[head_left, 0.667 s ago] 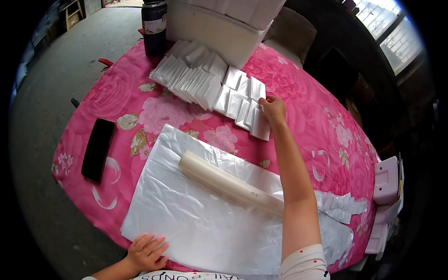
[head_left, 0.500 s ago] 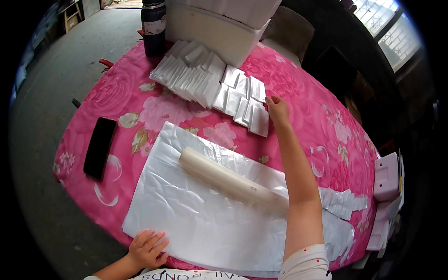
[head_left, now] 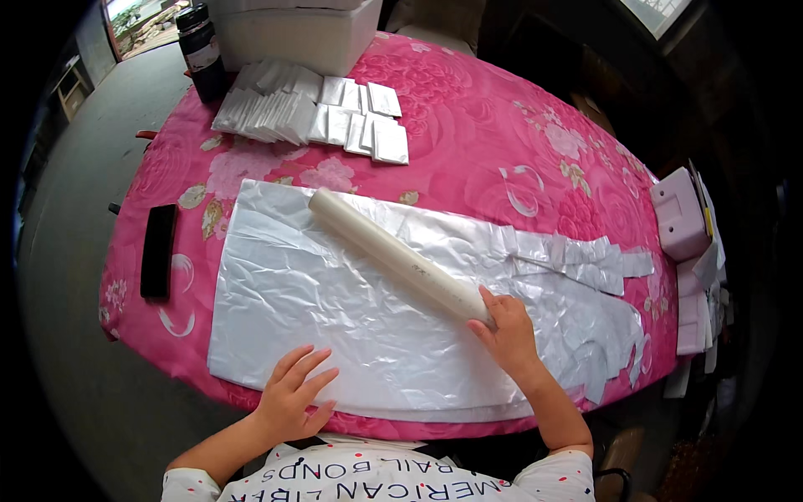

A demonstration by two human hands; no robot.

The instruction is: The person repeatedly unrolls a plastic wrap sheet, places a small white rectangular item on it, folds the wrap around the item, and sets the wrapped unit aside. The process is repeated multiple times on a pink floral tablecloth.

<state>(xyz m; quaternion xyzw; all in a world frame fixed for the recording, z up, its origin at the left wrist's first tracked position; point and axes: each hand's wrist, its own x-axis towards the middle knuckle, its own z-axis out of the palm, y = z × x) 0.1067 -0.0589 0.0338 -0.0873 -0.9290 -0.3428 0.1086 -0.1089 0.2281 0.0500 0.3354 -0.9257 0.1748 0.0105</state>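
A stack of thin white plastic bags lies flat before me, its handle ends spread at the right. Diagonally across it rests a pale, smooth tube. My right hand has its thumb and fingers around the tube's near right end. Over the lower left part of the stack, my left hand has its fingers spread and holds nothing; whether it touches the plastic is unclear. Farther off, folded flat packets of white plastic lie in overlapping rows.
A black phone lies at the table's left. Behind the packets stand a dark bottle and a white box. Pale plastic containers sit by the right edge. A pink flowered cloth covers the table.
My right hand has come back from the folded packets to the tube's near end. My left hand has moved right and inward over the bags. The view has shifted.
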